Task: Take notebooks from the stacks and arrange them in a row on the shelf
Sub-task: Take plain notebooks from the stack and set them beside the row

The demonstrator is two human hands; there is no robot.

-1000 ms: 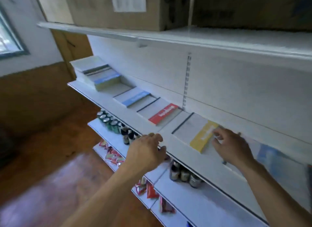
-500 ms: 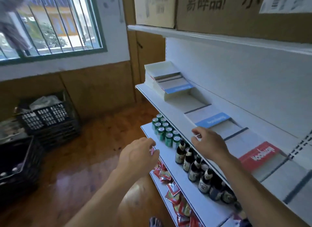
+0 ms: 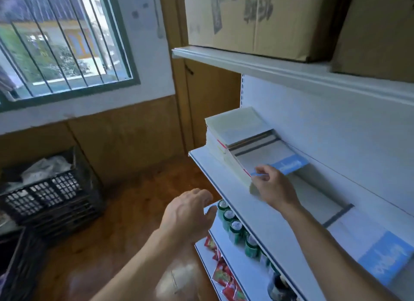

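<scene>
On the shelf [image 3: 268, 222], two stacks [image 3: 237, 130], one laid notebook [image 3: 367, 247], right grip [image 3: 276, 188] pinching top notebook [image 3: 268, 157], left grip [image 3: 188, 213] slack, empty.

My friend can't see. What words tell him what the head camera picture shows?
A person's right hand pinches the corner of the top notebook on a stack at the left end of the shelf. The left hand hovers open below; another notebook lies further right.

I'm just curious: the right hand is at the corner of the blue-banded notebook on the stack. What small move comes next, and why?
Probably lift the top notebook off the stack: the right hand seems to pinch its near corner, and bare shelf lies free between the stack and the laid-out notebook further right.
</scene>
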